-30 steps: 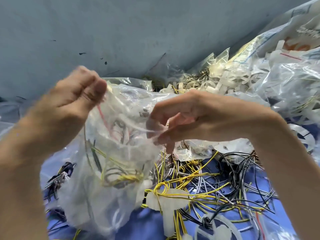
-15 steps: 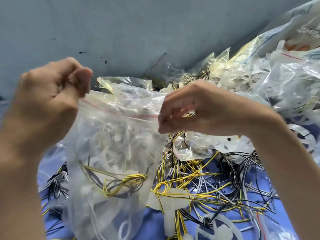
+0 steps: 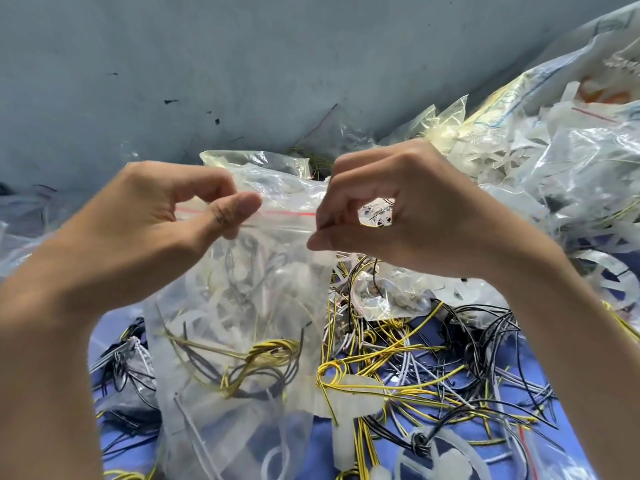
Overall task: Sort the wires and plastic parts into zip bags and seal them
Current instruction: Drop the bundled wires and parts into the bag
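A clear zip bag [image 3: 239, 327] with a red line along its top hangs upright in front of me, holding yellow and black wires and white plastic parts. My left hand [image 3: 166, 223] pinches the bag's top strip between thumb and fingers near the middle. At the strip's right end my right hand [image 3: 398, 209] pinches it too. Loose yellow, black and grey wires [image 3: 415, 362] lie tangled on the blue cloth below, with white plastic parts [image 3: 346, 403] among them.
A heap of filled clear bags [image 3: 554, 161] rises at the right against a grey-blue wall [image 3: 207, 64]. More bags lie behind the held one and at the far left. A small bundle of wires [image 3: 121, 358] lies at lower left.
The bag's mouth went from bunched to stretched flat. My left hand then slid rightward along the red-lined strip toward my right hand, thumb now in front.
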`<state>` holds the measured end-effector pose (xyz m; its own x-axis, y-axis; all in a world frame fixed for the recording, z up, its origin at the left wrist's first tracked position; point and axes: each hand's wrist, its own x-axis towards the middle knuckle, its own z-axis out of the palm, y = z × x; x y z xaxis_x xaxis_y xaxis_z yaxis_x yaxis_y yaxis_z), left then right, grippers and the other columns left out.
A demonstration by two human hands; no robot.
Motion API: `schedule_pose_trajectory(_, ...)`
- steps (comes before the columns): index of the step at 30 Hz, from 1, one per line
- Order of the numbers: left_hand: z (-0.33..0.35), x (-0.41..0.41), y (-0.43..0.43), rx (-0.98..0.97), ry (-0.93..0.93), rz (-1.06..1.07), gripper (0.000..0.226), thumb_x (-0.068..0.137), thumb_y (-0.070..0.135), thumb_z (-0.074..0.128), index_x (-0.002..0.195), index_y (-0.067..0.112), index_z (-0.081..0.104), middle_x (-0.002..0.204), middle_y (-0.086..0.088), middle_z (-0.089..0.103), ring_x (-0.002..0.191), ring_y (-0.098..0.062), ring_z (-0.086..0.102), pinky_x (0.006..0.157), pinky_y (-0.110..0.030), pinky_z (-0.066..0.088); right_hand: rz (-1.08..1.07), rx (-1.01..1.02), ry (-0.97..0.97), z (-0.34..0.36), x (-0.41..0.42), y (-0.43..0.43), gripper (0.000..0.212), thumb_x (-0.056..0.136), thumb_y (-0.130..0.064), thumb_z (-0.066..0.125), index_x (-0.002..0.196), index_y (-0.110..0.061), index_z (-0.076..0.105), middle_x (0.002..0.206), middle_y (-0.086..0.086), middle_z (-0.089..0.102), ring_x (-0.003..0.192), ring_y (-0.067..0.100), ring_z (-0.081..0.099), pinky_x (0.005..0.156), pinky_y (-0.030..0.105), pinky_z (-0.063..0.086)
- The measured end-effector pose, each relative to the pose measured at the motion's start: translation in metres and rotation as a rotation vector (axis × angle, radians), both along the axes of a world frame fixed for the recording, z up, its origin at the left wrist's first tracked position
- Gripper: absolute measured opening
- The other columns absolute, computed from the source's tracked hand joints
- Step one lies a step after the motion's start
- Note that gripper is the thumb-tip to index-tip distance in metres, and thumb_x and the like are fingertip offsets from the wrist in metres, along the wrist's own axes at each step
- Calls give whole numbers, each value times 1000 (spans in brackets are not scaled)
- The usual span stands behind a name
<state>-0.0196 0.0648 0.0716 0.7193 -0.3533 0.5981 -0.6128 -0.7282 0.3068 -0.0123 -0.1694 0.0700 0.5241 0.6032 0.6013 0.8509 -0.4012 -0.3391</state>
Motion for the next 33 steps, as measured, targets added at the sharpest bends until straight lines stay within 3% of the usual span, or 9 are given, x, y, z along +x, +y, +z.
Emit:
schedule_pose_trajectory(6, 0, 3, -1, 22, -30, 33, 20, 86, 44, 51, 75, 30, 60, 61, 0, 59, 58, -24, 46, 54, -28, 34, -50, -30, 17, -3, 4, 0, 10, 80, -21, 74, 82, -11, 72, 68, -7, 60, 61, 11, 58, 64, 25, 50)
schedule_pose_trajectory(10, -1, 8, 6, -8, -125, 122, 27, 90, 26, 58, 64, 32, 55, 75, 32, 61, 64, 9, 51, 57, -2, 31, -125, -35, 114, -3, 5, -5, 28, 79, -22, 74, 106, -17, 67, 68, -10, 62, 65, 11, 61, 74, 33, 50)
schedule_pose_trajectory(13, -2, 11, 13, -44, -80, 160, 18, 88, 39, 54, 71, 36, 58, 82, 34, 62, 74, 13, 54, 68, 0, 33, -161, -94, 169, -3, 8, -6, 34, 80, -29, 72, 112, -22, 64, 68, -16, 61, 69, 7, 62, 76, 33, 51)
schedule_pose_trajectory(17, -1, 8, 4, -80, 42, 76, 32, 86, 63, 43, 88, 38, 62, 83, 29, 66, 79, 8, 62, 74, -19, 46, -193, -528, 334, -14, 12, -3, 32, 83, -41, 66, 113, -31, 63, 80, -21, 60, 81, 4, 61, 75, 29, 51)
schedule_pose_trajectory(20, 0, 4, -7, -31, 115, -12, 42, 82, 70, 41, 91, 36, 63, 83, 27, 67, 83, 9, 61, 71, -4, 40, -219, -862, 457, -34, 20, 1, 40, 85, -46, 63, 123, -37, 57, 95, -22, 57, 94, 7, 56, 73, 26, 46)
schedule_pose_trajectory(23, 1, 2, -13, 9, 147, -42, 40, 75, 71, 48, 86, 37, 66, 83, 22, 67, 83, 8, 61, 68, 1, 37, -230, -902, 500, -52, 34, 3, 46, 85, -43, 63, 129, -38, 52, 127, -8, 56, 113, 16, 53, 82, 29, 43)
schedule_pose_trajectory(27, 0, 1, -11, 5, 169, -56, 36, 72, 68, 53, 75, 34, 66, 77, 17, 68, 79, 2, 62, 68, -2, 39, -250, -1007, 539, -64, 43, -3, 40, 86, -38, 63, 125, -38, 56, 137, -12, 50, 116, 17, 53, 90, 33, 49)
schedule_pose_trajectory(30, 0, 2, -6, 2, 185, -35, 32, 74, 64, 57, 75, 34, 66, 74, 16, 68, 77, -1, 63, 68, -6, 42, -346, -1035, 551, -63, 46, -8, 34, 82, -40, 68, 116, -36, 64, 124, -14, 60, 104, 14, 59, 67, 24, 46)
schedule_pose_trajectory(33, -1, 4, -3, -1, 203, -14, 34, 74, 66, 59, 77, 33, 68, 74, 17, 68, 76, -1, 63, 68, -13, 46, -446, -1024, 529, -62, 48, -15, 27, 78, -41, 71, 104, -32, 68, 92, -14, 66, 83, 9, 61, 65, 23, 50)
